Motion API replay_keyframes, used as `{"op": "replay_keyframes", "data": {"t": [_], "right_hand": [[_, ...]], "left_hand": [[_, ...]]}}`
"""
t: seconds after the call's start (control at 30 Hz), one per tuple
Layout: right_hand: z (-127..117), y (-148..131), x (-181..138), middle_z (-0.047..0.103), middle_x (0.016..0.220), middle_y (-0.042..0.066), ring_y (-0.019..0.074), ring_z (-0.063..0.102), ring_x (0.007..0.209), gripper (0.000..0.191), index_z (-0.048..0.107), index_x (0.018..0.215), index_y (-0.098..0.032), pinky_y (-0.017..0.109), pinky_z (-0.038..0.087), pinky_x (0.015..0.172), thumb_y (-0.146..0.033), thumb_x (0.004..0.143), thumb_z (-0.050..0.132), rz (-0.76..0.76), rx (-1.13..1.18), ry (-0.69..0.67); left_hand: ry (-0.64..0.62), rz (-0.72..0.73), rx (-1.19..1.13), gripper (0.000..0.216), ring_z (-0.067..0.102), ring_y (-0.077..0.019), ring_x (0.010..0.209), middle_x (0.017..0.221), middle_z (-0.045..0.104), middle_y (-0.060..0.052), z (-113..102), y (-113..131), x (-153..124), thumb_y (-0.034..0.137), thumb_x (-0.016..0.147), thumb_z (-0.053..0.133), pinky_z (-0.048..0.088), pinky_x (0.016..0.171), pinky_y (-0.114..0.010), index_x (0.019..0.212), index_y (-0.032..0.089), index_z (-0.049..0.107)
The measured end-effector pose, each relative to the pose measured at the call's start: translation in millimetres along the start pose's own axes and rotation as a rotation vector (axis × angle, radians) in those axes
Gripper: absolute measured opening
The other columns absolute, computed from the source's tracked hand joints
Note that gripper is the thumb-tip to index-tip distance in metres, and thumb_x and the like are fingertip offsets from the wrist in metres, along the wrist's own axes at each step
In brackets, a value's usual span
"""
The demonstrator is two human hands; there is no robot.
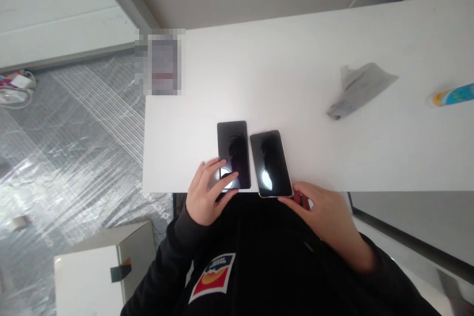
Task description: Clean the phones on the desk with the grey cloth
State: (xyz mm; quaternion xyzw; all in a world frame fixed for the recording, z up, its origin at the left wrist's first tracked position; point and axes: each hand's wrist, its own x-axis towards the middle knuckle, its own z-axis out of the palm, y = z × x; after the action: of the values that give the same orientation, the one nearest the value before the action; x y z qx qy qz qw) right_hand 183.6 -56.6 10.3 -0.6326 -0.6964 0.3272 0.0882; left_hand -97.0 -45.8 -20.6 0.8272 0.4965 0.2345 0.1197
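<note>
Two dark-screened smartphones lie side by side at the near edge of a white table (303, 69). Over the lower left of the left smartphone (233, 140) rests my left hand (207, 192), fingers apart, with fingertips on the screen and the thumb by its bottom edge. The right smartphone (272, 158) has a pale rim and is slightly tilted, its bottom end sticking out a little past the table edge. My right hand (320, 207) pinches its lower right corner, thumb at the bottom edge and fingers at the side. Light reflects on both screens.
A crumpled grey pouch (363, 89) lies to the right, and a blue and yellow tube (455, 95) beyond it. A pixelated object (165, 66) is at the table's far left corner. Below left stands a white box (89, 276) on the plastic-covered floor (89, 158).
</note>
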Motion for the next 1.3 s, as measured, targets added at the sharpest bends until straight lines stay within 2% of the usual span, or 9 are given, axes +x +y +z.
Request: {"op": "replay_keyframes", "data": {"t": [0.17,0.43,0.67,0.73,0.83,0.93,1.03,1.13,1.3], "right_hand": [[-7.4,-5.7,7.1,0.055,0.054,-0.003,0.0154,0.049,0.048,0.054,0.051,0.064,-0.023,0.027,0.027,0.050,-0.065,0.099,0.050,0.001,-0.176,-0.071],[-9.7,-1.8,24.5,0.060,0.056,0.003,0.0187,0.053,0.048,0.066,0.055,0.066,-0.024,0.033,0.018,0.051,-0.070,0.104,0.025,-0.149,-0.245,-0.110],[-31.1,7.7,45.4,0.057,0.052,-0.003,0.0143,0.048,0.044,0.057,0.056,0.065,-0.024,0.030,0.027,0.048,-0.072,0.095,0.051,-0.136,-0.018,-0.188],[-51.8,18.0,57.7,0.060,0.058,-0.002,0.0144,0.050,0.048,0.049,0.058,0.069,-0.025,0.030,0.035,0.051,-0.066,0.095,0.058,-0.087,0.039,-0.030],[-87.6,42.3,82.8,0.065,0.070,0.002,0.0187,0.056,0.059,0.030,0.063,0.079,-0.025,0.032,0.041,0.057,-0.051,0.094,0.063,0.082,-0.037,0.486],[-112.1,72.3,112.1,0.067,0.081,0.007,0.0225,0.060,0.068,0.023,0.064,0.089,-0.023,0.034,0.044,0.061,-0.046,0.091,0.066,0.191,-0.033,0.707],[-115.4,97.2,137.8,0.069,0.090,0.009,0.0232,0.061,0.069,0.039,0.064,0.103,-0.020,0.038,0.046,0.069,-0.054,0.085,0.069,0.191,-0.055,0.630],[-106.3,111.1,150.9,0.069,0.086,0.008,0.0231,0.059,0.069,0.043,0.066,0.095,-0.019,0.041,0.048,0.073,-0.059,0.078,0.071,0.160,-0.058,0.587],[-98.6,113.3,136.8,0.072,0.082,0.006,0.0266,0.064,0.078,0.041,0.070,0.080,-0.022,0.044,0.052,0.079,-0.061,0.072,0.077,0.130,0.322,0.579]], "left_hand": [[0.005,0.001,0.003,0.033,0.060,-0.0338,0.126,0.128,0.063,-0.014,4.1,3.0,0.6,0.027,0.089,0.075,0.052,0.106,-0.059,0.121,0.024,0.068],[-0.024,-0.015,-0.037,0.029,0.059,-0.0322,0.125,0.127,0.063,-0.013,1.9,-0.4,15.5,0.027,0.091,0.073,0.057,0.100,-0.050,0.119,0.024,0.070],[-0.055,-0.001,-0.054,0.033,0.058,-0.0330,0.124,0.128,0.059,-0.013,-0.5,-7.8,23.5,0.023,0.089,0.075,0.058,0.099,-0.049,0.121,0.023,0.065],[-0.065,0.006,-0.047,0.035,0.057,-0.0337,0.125,0.129,0.059,-0.014,-0.7,-9.9,23.9,0.020,0.089,0.074,0.057,0.098,-0.049,0.123,0.022,0.064],[-0.057,-0.001,-0.049,0.035,0.054,-0.0355,0.129,0.134,0.056,-0.016,-0.9,-11.7,23.2,0.013,0.092,0.066,0.055,0.100,-0.050,0.126,0.020,0.062],[0.010,-0.092,-0.047,0.035,0.053,-0.0353,0.131,0.142,0.051,-0.020,0.3,-11.4,21.6,0.008,0.094,0.053,0.053,0.102,-0.050,0.127,0.017,0.060],[0.075,-0.198,0.036,0.033,0.053,-0.0392,0.131,0.146,0.046,-0.024,4.3,-9.3,21.1,0.022,0.097,0.057,0.051,0.102,-0.053,0.129,0.015,0.058],[0.137,-0.252,0.151,0.059,0.054,-0.0431,0.127,0.143,0.050,-0.027,9.1,-7.5,22.2,0.045,0.093,0.067,0.050,0.102,-0.056,0.138,0.011,0.051],[0.196,-0.271,0.234,0.075,0.060,-0.0399,0.111,0.127,0.065,-0.023,10.9,-17.9,20.7,0.055,0.092,0.066,0.051,0.095,-0.054,0.147,0.008,0.044]]}}
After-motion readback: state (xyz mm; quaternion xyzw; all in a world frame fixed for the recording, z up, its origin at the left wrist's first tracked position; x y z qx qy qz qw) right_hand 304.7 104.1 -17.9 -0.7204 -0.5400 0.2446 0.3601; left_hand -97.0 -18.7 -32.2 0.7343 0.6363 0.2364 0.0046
